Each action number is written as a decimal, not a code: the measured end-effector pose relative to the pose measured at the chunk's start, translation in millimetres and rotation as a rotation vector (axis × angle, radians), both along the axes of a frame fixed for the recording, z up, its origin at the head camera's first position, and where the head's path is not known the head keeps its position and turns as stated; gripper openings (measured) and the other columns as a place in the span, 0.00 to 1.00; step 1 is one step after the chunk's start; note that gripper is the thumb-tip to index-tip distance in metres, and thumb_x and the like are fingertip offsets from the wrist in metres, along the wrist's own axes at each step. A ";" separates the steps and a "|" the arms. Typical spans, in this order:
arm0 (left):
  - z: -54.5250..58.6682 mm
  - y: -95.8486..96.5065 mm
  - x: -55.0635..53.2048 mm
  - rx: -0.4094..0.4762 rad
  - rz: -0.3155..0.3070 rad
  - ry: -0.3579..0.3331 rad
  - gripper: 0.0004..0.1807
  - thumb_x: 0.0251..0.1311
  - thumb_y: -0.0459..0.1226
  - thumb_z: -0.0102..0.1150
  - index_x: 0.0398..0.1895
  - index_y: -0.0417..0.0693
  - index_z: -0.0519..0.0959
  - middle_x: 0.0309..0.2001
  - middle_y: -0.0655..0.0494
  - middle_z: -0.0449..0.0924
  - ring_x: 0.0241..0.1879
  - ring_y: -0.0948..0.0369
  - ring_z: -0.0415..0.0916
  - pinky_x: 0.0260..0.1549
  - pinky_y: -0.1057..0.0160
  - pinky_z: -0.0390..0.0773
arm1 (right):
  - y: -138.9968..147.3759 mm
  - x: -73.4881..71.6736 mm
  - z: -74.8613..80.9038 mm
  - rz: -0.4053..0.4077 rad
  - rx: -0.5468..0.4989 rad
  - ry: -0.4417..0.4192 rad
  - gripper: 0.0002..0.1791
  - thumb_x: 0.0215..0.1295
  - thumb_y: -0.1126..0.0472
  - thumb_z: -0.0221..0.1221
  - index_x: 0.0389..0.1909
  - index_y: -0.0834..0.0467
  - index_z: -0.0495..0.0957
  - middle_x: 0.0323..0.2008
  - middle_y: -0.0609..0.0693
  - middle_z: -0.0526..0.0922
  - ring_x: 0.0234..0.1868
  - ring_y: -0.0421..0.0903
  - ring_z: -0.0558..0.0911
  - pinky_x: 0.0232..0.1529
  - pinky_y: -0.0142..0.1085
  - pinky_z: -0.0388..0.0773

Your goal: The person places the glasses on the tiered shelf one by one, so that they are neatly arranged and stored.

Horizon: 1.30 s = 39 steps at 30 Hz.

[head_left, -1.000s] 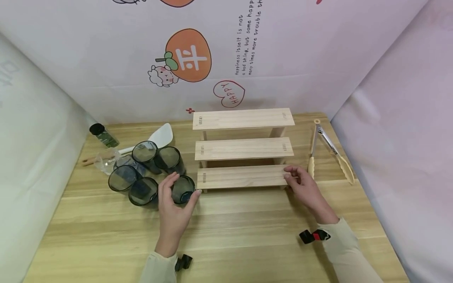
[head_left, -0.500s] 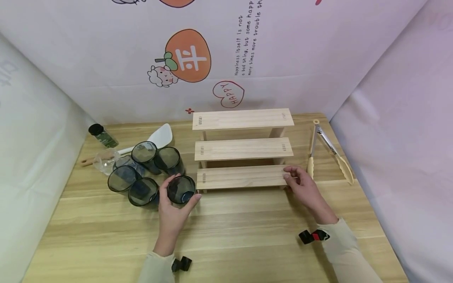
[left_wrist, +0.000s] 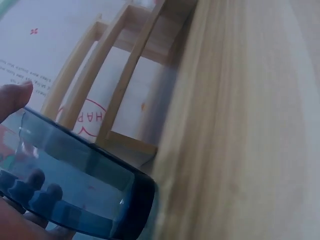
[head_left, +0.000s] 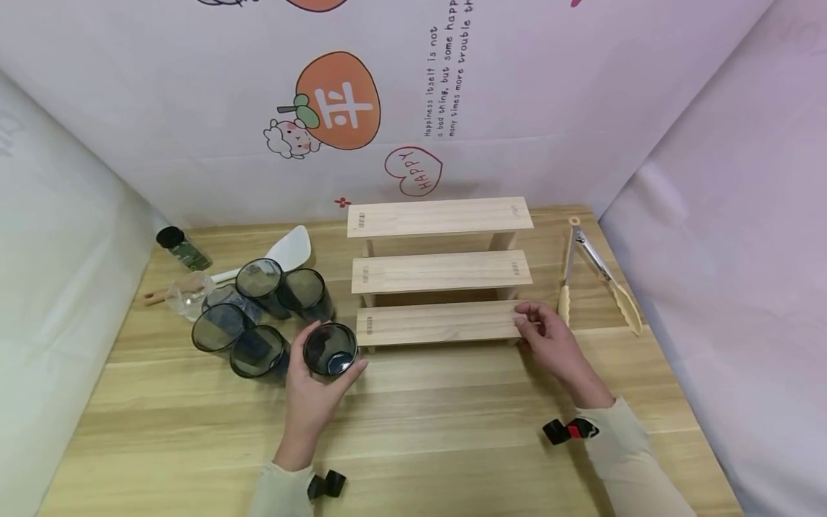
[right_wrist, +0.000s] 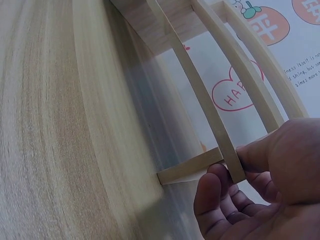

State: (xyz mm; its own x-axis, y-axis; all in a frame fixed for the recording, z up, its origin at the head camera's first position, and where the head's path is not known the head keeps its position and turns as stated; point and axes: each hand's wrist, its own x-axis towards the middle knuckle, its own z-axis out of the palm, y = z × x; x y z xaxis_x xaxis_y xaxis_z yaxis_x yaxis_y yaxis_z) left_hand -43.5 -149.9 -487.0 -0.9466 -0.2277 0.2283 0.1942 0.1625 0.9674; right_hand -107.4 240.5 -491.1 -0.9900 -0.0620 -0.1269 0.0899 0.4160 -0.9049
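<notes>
My left hand (head_left: pixel 310 406) grips a dark tinted glass (head_left: pixel 328 347), thumb on its right side and fingers on its left, just left of the rack's front corner. In the left wrist view the glass (left_wrist: pixel 80 175) has its base close to the tabletop; whether it touches is unclear. A three-tier wooden rack (head_left: pixel 439 323) stands in the middle of the table. At the right end of its lowest board, my right hand (head_left: pixel 554 348) pinches the wood between thumb and fingers. The right wrist view shows this board (right_wrist: pixel 220 130) between the fingertips.
Several more tinted glasses (head_left: pixel 258 352) cluster left of my left hand. Behind them lie a white spatula (head_left: pixel 291 248), a clear cup (head_left: pixel 189 293) and a black-capped spice jar (head_left: pixel 185 249). Tongs (head_left: pixel 597 266) lie right of the rack. Fabric walls (head_left: pixel 491 86) enclose the table (head_left: pixel 439 424).
My left fingers have closed round the glass, whose rim now shows larger and in front of them, moved slightly left. My right hand keeps its hold on the rack.
</notes>
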 end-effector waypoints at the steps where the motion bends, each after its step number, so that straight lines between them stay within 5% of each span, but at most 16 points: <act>1: 2.1 -0.9 -1.4 -0.006 -0.022 0.026 0.50 0.42 0.27 0.83 0.71 0.41 0.66 0.64 0.50 0.74 0.63 0.49 0.71 0.62 0.53 0.67 | 1.3 -0.2 -1.6 -0.002 0.002 0.002 0.19 0.80 0.60 0.51 0.62 0.69 0.69 0.48 0.64 0.75 0.41 0.56 0.79 0.38 0.39 0.82; 4: 18.9 -1.9 -7.9 -0.022 -0.094 0.081 0.50 0.41 0.25 0.82 0.71 0.40 0.66 0.64 0.50 0.75 0.62 0.51 0.71 0.61 0.57 0.69 | 4.3 -0.4 -2.6 -0.011 0.004 0.003 0.19 0.80 0.58 0.51 0.62 0.67 0.70 0.48 0.63 0.75 0.41 0.56 0.79 0.38 0.38 0.81; 10: 78.3 12.9 -38.0 0.085 -0.303 0.082 0.47 0.47 0.27 0.80 0.72 0.49 0.67 0.64 0.49 0.72 0.61 0.50 0.71 0.60 0.51 0.72 | 8.1 -0.4 2.8 -0.028 0.004 0.010 0.18 0.80 0.60 0.51 0.61 0.67 0.70 0.48 0.63 0.75 0.40 0.56 0.79 0.37 0.39 0.81; 16: 124.3 46.0 -91.1 0.041 -0.528 0.118 0.46 0.46 0.32 0.82 0.71 0.53 0.69 0.61 0.51 0.74 0.60 0.50 0.72 0.59 0.43 0.71 | 8.4 -2.3 3.7 -0.003 -0.023 0.033 0.18 0.80 0.62 0.52 0.62 0.69 0.69 0.49 0.65 0.75 0.39 0.57 0.80 0.37 0.40 0.82; 20: 140.4 70.4 -129.2 -0.026 -0.658 0.141 0.47 0.43 0.31 0.83 0.69 0.53 0.70 0.60 0.52 0.75 0.58 0.52 0.74 0.58 0.47 0.73 | 6.8 -5.1 1.5 0.028 -0.027 0.041 0.17 0.79 0.64 0.52 0.61 0.69 0.70 0.47 0.64 0.75 0.37 0.57 0.80 0.36 0.40 0.82; 23: 145.6 91.2 -152.8 0.037 -0.726 0.125 0.45 0.45 0.30 0.82 0.68 0.52 0.70 0.60 0.49 0.76 0.59 0.52 0.75 0.58 0.45 0.73 | 5.4 -5.5 0.2 0.046 -0.022 0.040 0.16 0.79 0.65 0.52 0.60 0.68 0.70 0.47 0.64 0.75 0.36 0.57 0.80 0.35 0.40 0.81; 29: 155.3 136.7 -187.6 0.153 -0.741 0.100 0.41 0.49 0.31 0.80 0.68 0.51 0.71 0.60 0.51 0.78 0.60 0.54 0.75 0.61 0.51 0.71 | 4.1 -2.0 -1.2 0.043 -0.050 0.024 0.15 0.79 0.65 0.51 0.61 0.68 0.70 0.48 0.64 0.74 0.37 0.58 0.79 0.36 0.42 0.81; 34: 164.2 172.0 -207.1 0.134 -0.666 0.023 0.42 0.50 0.36 0.80 0.69 0.57 0.69 0.61 0.58 0.77 0.60 0.59 0.74 0.59 0.57 0.73 | 3.9 0.7 -5.2 0.024 -0.080 0.018 0.14 0.79 0.65 0.52 0.60 0.67 0.71 0.47 0.62 0.75 0.36 0.57 0.79 0.35 0.41 0.81; 39: 162.3 198.4 -219.7 0.063 -0.655 -0.008 0.45 0.51 0.41 0.80 0.72 0.58 0.66 0.61 0.63 0.76 0.61 0.63 0.72 0.57 0.62 0.73 | 3.8 3.7 -6.9 0.009 -0.087 0.021 0.14 0.79 0.65 0.52 0.59 0.67 0.71 0.45 0.62 0.75 0.34 0.56 0.79 0.33 0.39 0.81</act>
